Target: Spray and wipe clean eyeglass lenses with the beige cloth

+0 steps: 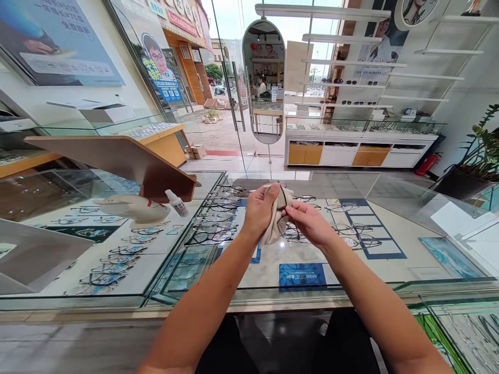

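Note:
Above the glass display counter, my left hand is closed on a beige cloth that is wrapped around part of a dark-framed pair of glasses. My right hand pinches the glasses at their side, close to the cloth. Most of the lenses are hidden by the cloth and fingers. Rows of glasses lie to the left of my hands, and several more glasses lie to the right. A small white bottle stands tilted in view to the left.
A brown wooden board and a white animal-shaped figure are on the left of the counter. A blue card lies near the front edge. Farther off are an oval mirror and a potted plant.

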Demonstrator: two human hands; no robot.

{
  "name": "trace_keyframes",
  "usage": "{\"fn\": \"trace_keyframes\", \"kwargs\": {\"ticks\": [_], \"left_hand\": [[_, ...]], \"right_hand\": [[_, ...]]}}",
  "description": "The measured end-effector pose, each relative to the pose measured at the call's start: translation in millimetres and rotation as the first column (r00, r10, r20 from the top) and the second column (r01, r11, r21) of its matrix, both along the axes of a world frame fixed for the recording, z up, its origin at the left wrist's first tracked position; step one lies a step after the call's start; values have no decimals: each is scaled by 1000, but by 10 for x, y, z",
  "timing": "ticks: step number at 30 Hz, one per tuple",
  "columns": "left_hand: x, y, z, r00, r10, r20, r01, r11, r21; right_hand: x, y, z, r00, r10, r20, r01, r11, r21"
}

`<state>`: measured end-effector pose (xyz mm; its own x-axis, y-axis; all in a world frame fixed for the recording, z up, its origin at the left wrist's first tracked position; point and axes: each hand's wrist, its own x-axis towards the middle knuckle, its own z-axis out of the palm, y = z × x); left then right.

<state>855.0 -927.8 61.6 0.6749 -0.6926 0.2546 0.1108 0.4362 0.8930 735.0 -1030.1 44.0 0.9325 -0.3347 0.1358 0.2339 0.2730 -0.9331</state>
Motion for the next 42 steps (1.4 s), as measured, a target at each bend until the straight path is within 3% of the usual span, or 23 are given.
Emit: {"fn": "trace_keyframes", "kwargs": {"ticks": [5, 7, 11, 18, 26, 35, 42], "left_hand": [[215, 120, 73, 938, -343, 46, 341, 938, 57], [275, 162, 98, 911, -405, 81, 398, 913, 88], [247, 160, 94, 920, -369, 129, 359, 929, 96], [102, 83, 41, 970, -184, 158, 171, 981, 91], [21, 65, 24, 993, -11, 119, 8, 1000, 21], [248, -45, -72, 948, -286, -142, 283, 958, -41], [303, -84, -68, 927, -292, -237, 267, 955, -130]], "right_hand": [[-93, -126, 70, 998, -61, -24, 61, 998, -2], [-116, -159, 94, 998, -57, -33, 58, 998, 28], [-99, -154, 108, 998, -30, -50, 35, 993, 112], [-30, -30, 46, 998, 63, -20, -57, 973, 224], [3, 80, -18, 1000, 28, -12, -26, 989, 143], [-36, -31, 61, 997, -76, 12, 72, 975, 210], [-27, -109, 39, 979, -198, 46, 187, 966, 176]]}}
